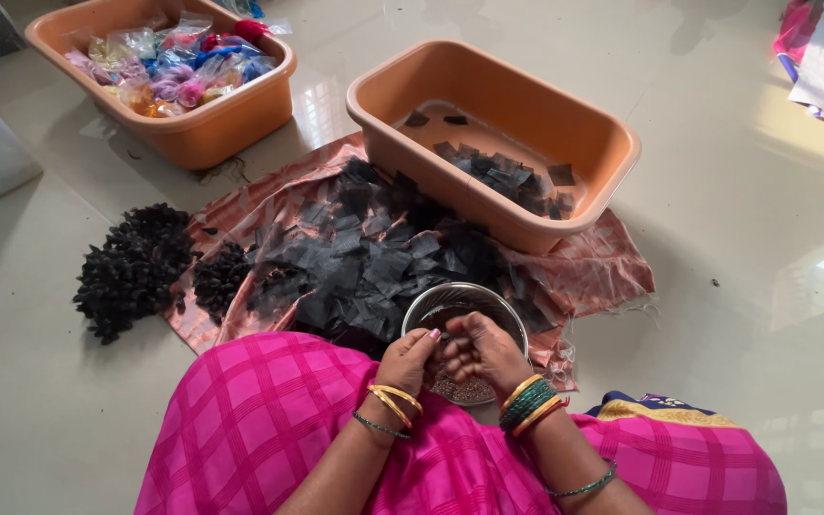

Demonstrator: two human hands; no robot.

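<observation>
Hands: left hand (410,360) and right hand (484,351) close together over the steel bowl (464,303), fingertips pinched on something small; what it is, cannot tell.
Bowl: on the floor at the person's knees, small grains (469,388) inside.
Black fabric squares (374,253): heaped on the striped cloth (593,272); look light and limp, best pinched at an edge.
Finished black bundles (135,269): piled left, on bare floor.
Near tub (526,205): orange, a few squares inside.
Far tub (193,133): orange, clear packets of coloured bits (169,62); no labels legible.
</observation>
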